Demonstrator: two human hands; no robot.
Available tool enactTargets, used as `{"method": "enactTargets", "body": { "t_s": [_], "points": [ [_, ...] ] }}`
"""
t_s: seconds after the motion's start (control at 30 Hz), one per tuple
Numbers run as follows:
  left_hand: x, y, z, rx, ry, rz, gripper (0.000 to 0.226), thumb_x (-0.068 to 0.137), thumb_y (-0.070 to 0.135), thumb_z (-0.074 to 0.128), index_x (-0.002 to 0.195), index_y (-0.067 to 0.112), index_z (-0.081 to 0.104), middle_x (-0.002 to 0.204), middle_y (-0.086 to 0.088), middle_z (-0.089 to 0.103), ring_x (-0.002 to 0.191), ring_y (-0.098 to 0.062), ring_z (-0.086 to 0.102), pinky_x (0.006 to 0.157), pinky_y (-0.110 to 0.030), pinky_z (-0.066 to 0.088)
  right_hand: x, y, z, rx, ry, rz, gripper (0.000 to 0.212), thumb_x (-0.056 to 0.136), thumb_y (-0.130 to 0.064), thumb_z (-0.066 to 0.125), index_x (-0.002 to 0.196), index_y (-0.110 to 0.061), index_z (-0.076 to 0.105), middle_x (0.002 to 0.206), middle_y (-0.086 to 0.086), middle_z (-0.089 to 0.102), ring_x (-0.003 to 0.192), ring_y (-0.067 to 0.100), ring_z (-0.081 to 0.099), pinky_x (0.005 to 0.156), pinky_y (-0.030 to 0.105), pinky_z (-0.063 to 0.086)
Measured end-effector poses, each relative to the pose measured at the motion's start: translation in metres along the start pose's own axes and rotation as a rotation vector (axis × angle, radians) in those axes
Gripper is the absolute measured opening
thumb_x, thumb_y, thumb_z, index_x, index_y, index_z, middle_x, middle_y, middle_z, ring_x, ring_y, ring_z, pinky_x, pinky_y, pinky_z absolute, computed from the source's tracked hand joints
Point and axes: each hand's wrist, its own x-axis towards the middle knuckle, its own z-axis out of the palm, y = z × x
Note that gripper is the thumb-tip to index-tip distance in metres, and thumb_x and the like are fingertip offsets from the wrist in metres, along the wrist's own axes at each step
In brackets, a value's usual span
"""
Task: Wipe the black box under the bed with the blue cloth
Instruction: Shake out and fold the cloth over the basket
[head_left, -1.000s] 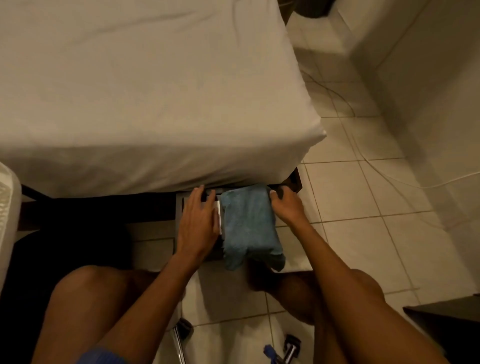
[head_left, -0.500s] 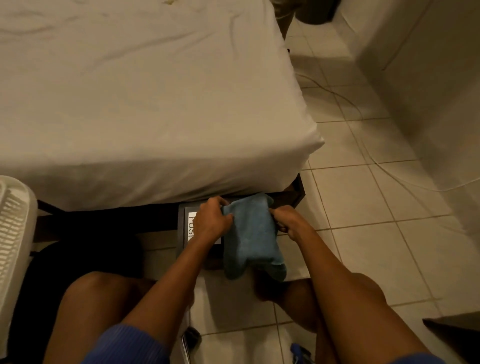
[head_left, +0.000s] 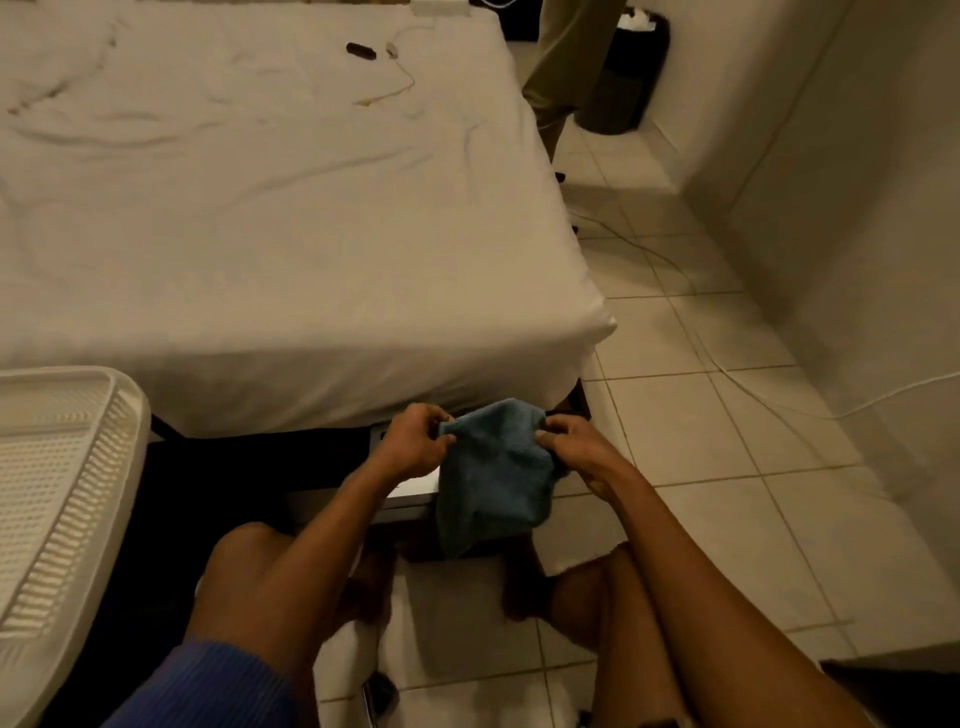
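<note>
The blue cloth (head_left: 493, 478) hangs in front of the bed's near corner, held up by its top edge. My left hand (head_left: 415, 441) pinches its upper left corner and my right hand (head_left: 571, 449) pinches its upper right corner. Behind and below the cloth, the black box (head_left: 410, 501) juts out from under the bed (head_left: 285, 234); only a pale strip of its top and its left edge show, the rest is covered by the cloth and my arms.
A white slatted basket (head_left: 62, 493) stands at the left. My bare knees fill the lower middle. Another person's legs (head_left: 561, 67) stand by a dark bin (head_left: 628, 67) past the bed's far corner. A white cable (head_left: 727, 364) runs across the tiled floor along the right wall.
My left hand left the box top and took the cloth's left corner. Both hands have lifted the cloth slightly. The view has tilted up, showing more of the bed.
</note>
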Motion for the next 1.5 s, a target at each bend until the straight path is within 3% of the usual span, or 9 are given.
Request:
{"method": "enactTargets", "body": {
  "t_s": [0.17,0.4,0.57,0.77,0.9,1.03,1.2,1.33,1.5],
  "points": [
    [-0.035,0.020,-0.038,0.063,-0.003,0.086,0.019,0.094,0.010,0.061,0.110,0.004,0.070,0.104,-0.016,0.071,0.098,-0.030,0.067,0.086,-0.037,0.054,-0.047,-0.030,-0.020,0.092,0.032,-0.070,0.026,0.098,-0.031,0.060,0.105,-0.008,0.071,0.110,0.012,0.069,0.103,0.025,0.063,0.072,0.028,0.050],
    [-0.084,0.067,-0.103,0.087,0.112,0.278,0.004,0.091,0.015,0.064,0.091,0.018,0.066,0.080,0.006,0.062,0.081,-0.014,0.061,0.066,-0.020,0.044,-0.116,-0.091,-0.059,0.119,0.035,-0.247,0.038,0.089,-0.046,0.069,0.104,-0.011,0.073,0.107,0.006,0.068,0.104,0.023,0.061,0.098,0.042,0.050],
    [-0.113,0.111,-0.141,0.105,0.177,0.384,0.014,0.092,0.019,0.062,0.103,0.014,0.068,0.096,-0.007,0.069,0.089,-0.020,0.065,0.083,-0.035,0.054,-0.166,-0.139,-0.090,0.219,0.004,-0.443,0.028,0.091,-0.040,0.066,0.110,-0.020,0.068,0.118,0.005,0.068,0.111,0.021,0.063,0.090,0.033,0.052],
    [-0.139,0.146,-0.161,0.139,0.317,0.487,0.009,0.091,0.021,0.062,0.096,0.020,0.069,0.085,0.006,0.061,0.082,-0.011,0.057,0.063,-0.017,0.039,-0.224,-0.185,-0.114,0.087,0.121,-0.571,0.012,0.096,-0.031,0.062,0.103,-0.023,0.066,0.105,0.001,0.066,0.101,0.017,0.063,0.078,0.026,0.051],
    [-0.153,0.151,-0.156,0.134,0.392,0.475,0.017,0.090,0.027,0.064,0.103,0.016,0.068,0.103,0.001,0.055,0.102,-0.016,0.051,0.086,-0.030,0.043,-0.254,-0.200,-0.114,-0.031,0.205,-0.647,0.024,0.095,-0.044,0.060,0.101,-0.023,0.070,0.100,-0.001,0.067,0.096,0.014,0.062,0.076,0.025,0.050],
    [-0.163,0.145,-0.140,-0.039,0.334,0.522,0.011,0.096,0.023,0.058,0.099,0.015,0.064,0.100,-0.004,0.065,0.097,-0.020,0.062,0.072,-0.021,0.047,-0.276,-0.210,-0.109,-0.037,0.259,-0.773,0.026,0.098,-0.040,0.058,0.110,-0.021,0.069,0.101,-0.005,0.066,0.094,0.008,0.062,0.072,0.018,0.049],
    [-0.167,0.134,-0.109,-0.029,0.334,0.635,0.021,0.096,0.027,0.059,0.097,0.008,0.065,0.089,-0.006,0.066,0.077,-0.014,0.060,0.064,-0.020,0.045,-0.294,-0.222,-0.108,-0.027,0.260,-0.872,0.013,0.101,-0.031,0.055,0.098,-0.027,0.067,0.101,-0.006,0.065,0.095,0.007,0.062,0.066,0.015,0.054],
    [-0.167,0.124,-0.087,-0.037,0.186,0.631,0.018,0.090,0.025,0.068,0.103,0.013,0.072,0.082,0.006,0.066,0.064,0.008,0.058,0.056,-0.009,0.042,-0.293,-0.220,-0.118,-0.011,0.270,-0.895,0.011,0.101,-0.033,0.056,0.099,-0.030,0.066,0.100,-0.005,0.064,0.096,0.011,0.063,0.067,0.015,0.056],
    [-0.163,0.092,-0.077,-0.011,0.042,0.522,0.021,0.086,0.024,0.073,0.103,0.012,0.074,0.085,0.005,0.071,0.076,-0.002,0.064,0.062,-0.012,0.045,-0.298,-0.217,-0.144,0.058,0.376,-0.901,0.022,0.099,-0.038,0.057,0.109,-0.021,0.067,0.095,-0.006,0.066,0.084,0.008,0.065,0.068,0.016,0.056]
  ]
}}
